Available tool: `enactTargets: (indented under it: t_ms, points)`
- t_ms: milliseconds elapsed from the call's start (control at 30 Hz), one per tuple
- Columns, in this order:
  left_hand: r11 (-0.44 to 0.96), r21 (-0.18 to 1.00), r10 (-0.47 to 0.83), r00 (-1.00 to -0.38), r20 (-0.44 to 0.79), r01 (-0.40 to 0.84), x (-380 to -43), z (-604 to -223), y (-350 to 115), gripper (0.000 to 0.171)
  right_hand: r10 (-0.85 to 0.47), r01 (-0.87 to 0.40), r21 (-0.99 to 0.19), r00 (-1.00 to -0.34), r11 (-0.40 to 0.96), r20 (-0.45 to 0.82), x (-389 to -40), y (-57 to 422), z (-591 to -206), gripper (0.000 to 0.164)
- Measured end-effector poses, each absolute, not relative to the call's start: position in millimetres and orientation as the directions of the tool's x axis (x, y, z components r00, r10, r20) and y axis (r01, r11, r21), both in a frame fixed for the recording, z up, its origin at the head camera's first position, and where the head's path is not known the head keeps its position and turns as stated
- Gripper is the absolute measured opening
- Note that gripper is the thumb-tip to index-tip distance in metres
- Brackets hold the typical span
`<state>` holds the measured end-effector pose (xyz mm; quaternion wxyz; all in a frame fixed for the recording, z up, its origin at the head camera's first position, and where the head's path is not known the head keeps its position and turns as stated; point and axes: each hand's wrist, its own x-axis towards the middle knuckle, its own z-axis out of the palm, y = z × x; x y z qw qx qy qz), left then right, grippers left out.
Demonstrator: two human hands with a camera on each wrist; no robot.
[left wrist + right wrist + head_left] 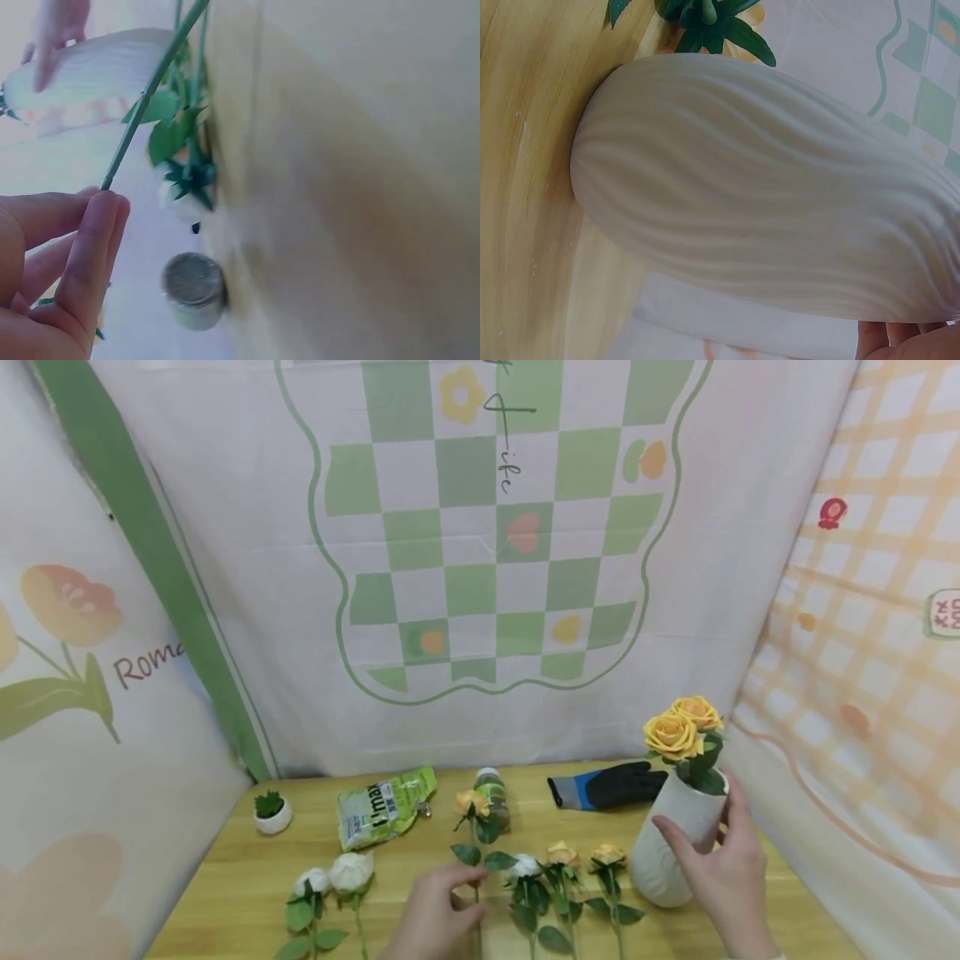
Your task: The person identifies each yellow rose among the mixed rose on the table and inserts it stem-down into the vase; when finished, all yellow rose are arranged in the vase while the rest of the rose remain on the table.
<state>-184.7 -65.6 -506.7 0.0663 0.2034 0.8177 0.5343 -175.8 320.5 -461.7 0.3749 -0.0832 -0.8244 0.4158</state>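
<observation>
My left hand [437, 912] pinches the green stem of a yellow-orange rose [471, 802] between thumb and fingertips. In the left wrist view the stem [142, 101] slants up from the fingertips. At the right, my right hand [726, 877] grips a white vase [678, 835] near its upper part, thumb on the front and fingers round the far side. The right wrist view shows the wavy ribs on the vase's wall. Two yellow roses [672, 736] stand in the vase, their stems hidden inside it.
Between the hands lie a white rose [525, 865] and two orange roses [607, 855]; two white roses [352, 872] lie left. Behind are a green packet [382, 810], a small bottle [491, 793], a black-blue glove [611, 786] and a potted succulent [271, 812].
</observation>
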Motion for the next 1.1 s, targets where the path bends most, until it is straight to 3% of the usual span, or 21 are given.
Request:
enactTargets:
  t_ms: [167, 333, 533, 867, 1100]
  points:
    - [0.359, 0.834, 0.346, -0.89, 0.299, 0.419, -191.0, -479.3, -59.2, 0.047, 0.448, -0.166, -0.747, -0.71, 0.644, 0.544, -175.4, 320.5, -460.8, 0.112]
    - [0.344, 0.728, 0.295, -0.804, 0.516, 0.593, -201.9, -442.5, -51.2, 0.048, 0.448, -0.173, -0.748, -0.707, 0.64, 0.547, -175.5, 319.3, -460.3, 0.112]
    - [0.268, 0.661, 0.271, -0.713, 0.647, 0.701, -211.4, -396.1, -34.7, 0.047, 0.453, -0.169, -0.752, -0.707, 0.637, 0.543, -175.0, 318.6, -460.0, 0.112]
    - [0.008, 0.42, 0.306, -0.402, 0.863, 0.907, -214.7, -329.1, 26.5, 0.036, 0.456, -0.178, -0.743, -0.691, 0.645, 0.561, -175.0, 318.1, -460.8, 0.112]
    - [-0.083, 0.326, 0.289, -0.29, 0.912, 0.942, -215.6, -299.2, 78.6, 0.034, 0.456, -0.163, -0.75, -0.705, 0.641, 0.543, -176.5, 319.9, -461.3, 0.111]
